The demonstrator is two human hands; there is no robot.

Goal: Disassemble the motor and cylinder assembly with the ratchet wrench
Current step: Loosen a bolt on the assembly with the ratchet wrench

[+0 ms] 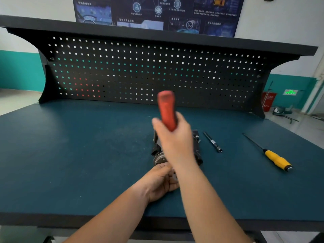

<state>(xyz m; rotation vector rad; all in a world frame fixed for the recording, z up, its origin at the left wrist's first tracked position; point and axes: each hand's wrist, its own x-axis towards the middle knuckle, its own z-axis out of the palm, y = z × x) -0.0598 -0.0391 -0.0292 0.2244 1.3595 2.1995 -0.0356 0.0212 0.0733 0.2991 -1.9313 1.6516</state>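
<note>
The motor and cylinder assembly (158, 155), dark metal with a round silver flange, lies on the blue bench top (78, 155) at the centre. My right hand (175, 137) grips the red handle of the ratchet wrench (166, 109), which points up and away and is blurred; the wrench head is hidden behind the hand. My left hand (161, 181) holds the near end of the assembly, fingers curled round it. Most of the assembly is hidden by my two hands.
A slim black extension bar (212, 142) lies just right of the assembly. A yellow-handled screwdriver (275, 157) lies farther right. A black pegboard (154, 71) with a shelf on top closes the back of the bench. The bench's front edge runs under my forearms.
</note>
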